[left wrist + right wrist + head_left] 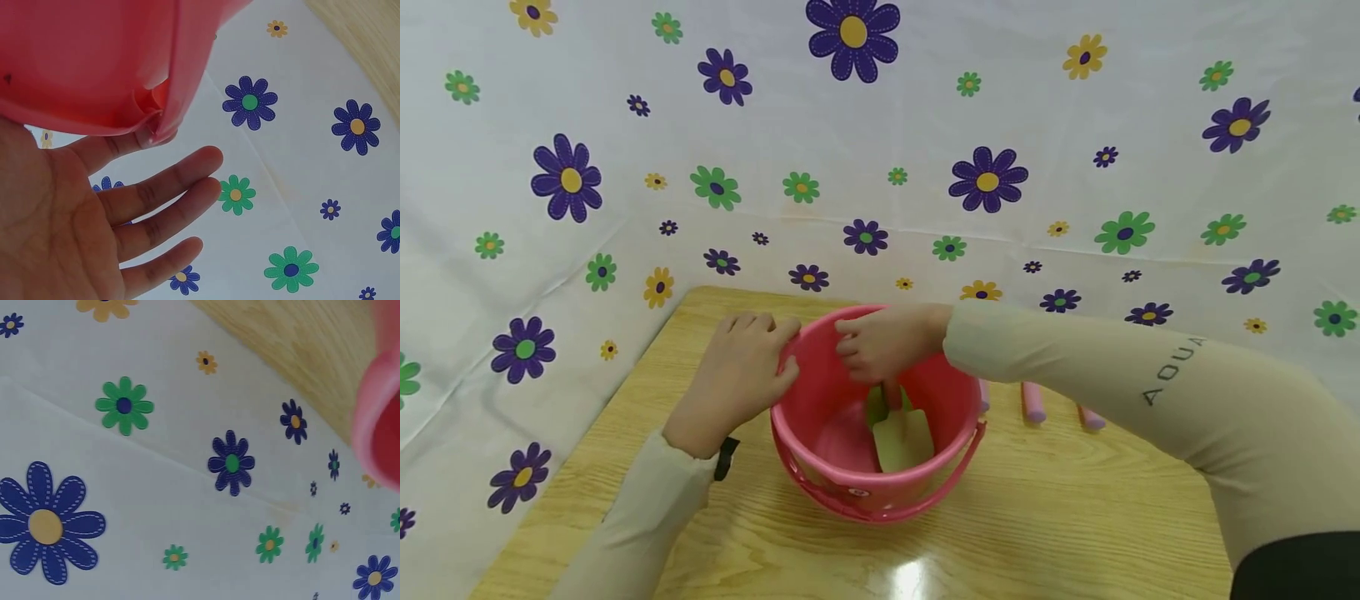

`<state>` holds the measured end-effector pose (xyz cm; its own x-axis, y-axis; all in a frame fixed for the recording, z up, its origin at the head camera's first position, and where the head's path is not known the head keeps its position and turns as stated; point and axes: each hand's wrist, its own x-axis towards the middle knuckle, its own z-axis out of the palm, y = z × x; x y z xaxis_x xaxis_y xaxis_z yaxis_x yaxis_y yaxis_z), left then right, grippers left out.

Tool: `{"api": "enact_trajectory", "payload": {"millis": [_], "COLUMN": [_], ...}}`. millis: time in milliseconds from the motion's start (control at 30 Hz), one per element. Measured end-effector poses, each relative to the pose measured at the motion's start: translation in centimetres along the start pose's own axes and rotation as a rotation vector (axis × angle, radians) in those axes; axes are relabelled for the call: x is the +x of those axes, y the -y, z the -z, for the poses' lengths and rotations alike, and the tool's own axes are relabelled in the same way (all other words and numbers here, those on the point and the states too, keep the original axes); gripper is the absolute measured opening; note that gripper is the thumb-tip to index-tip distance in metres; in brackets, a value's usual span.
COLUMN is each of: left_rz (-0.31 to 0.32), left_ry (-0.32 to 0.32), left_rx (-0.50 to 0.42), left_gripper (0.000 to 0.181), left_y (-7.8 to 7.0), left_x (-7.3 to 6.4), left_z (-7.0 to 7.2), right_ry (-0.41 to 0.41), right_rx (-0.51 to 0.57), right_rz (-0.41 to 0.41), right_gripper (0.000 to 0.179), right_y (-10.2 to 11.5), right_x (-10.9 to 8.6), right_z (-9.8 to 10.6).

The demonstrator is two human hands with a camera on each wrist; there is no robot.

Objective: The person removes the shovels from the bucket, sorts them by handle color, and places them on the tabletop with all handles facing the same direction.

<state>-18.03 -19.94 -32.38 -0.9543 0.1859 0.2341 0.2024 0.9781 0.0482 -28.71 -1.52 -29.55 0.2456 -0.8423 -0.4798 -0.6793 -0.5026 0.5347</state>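
A pink bucket (pixel 880 479) stands on the wooden table, its handle hanging down at the front. My left hand (pixel 741 375) holds the bucket's left rim, thumb at the inner side and index finger on the outside. In the left wrist view the other fingers (pixel 162 194) stretch out straight beside it. My right hand (pixel 891 342) reaches over the bucket's mouth with curled fingers, gripping the handle of a pale yellow toy shovel (pixel 902 442). The shovel's blade is inside the bucket, beside a green piece (pixel 876 407) that is partly hidden. The right wrist view does not show the right hand.
Pink rods (pixel 1033 404) lie on the table (pixel 1060 500) right of the bucket, partly hidden by my right forearm (pixel 1075 350). A white cloth (pixel 895 108) printed with flowers hangs behind the table and along its left side.
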Motion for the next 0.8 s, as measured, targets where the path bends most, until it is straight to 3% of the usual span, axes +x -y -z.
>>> {"api": "enact_trajectory", "payload": {"millis": [67, 367, 500, 800], "left_rz": [0.006, 0.000, -0.002, 0.003], "left_ry": [0.000, -0.007, -0.009, -0.001], "left_rx": [-0.010, -0.021, -0.037, -0.046], "left_gripper": [0.033, 0.030, 0.029, 0.029], "left_y": [0.0, -0.1, 0.0, 0.2], "left_x": [-0.1, -0.1, -0.1, -0.3], "left_z": [0.0, 0.0, -0.1, -0.2], "right_ry": [-0.016, -0.018, -0.018, -0.075], "right_rx": [0.011, -0.042, -0.086, -0.076], "right_rz": [-0.055, -0.256, -0.346, -0.498], "right_gripper": [0.054, 0.026, 0.024, 0.028], "right_y": [-0.1, 0.0, 0.0, -0.3], "right_x": [-0.7, -2.9, -3.6, -5.0], "right_z": [0.0, 0.0, -0.1, 0.7]}}
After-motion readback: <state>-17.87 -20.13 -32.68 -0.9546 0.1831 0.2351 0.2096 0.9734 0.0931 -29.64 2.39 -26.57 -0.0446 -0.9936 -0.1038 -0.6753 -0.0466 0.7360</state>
